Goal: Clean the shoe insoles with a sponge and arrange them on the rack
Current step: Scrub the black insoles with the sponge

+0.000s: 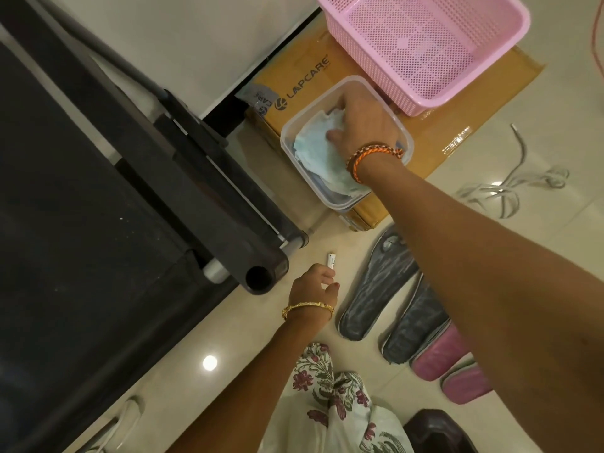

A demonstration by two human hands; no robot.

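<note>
The right hand (362,125) reaches forward on a straight arm into a clear tub (343,204), fingers curled onto the pale blue cloths (313,152) inside. The left hand (312,289) hangs low over the floor, pinching a small white tube (331,259) between thumb and fingers. Four insoles lie under the right forearm, two dark insoles (376,289) and two pink insoles (438,354); one pink basket (425,47) sits just beyond the right hand.
</note>
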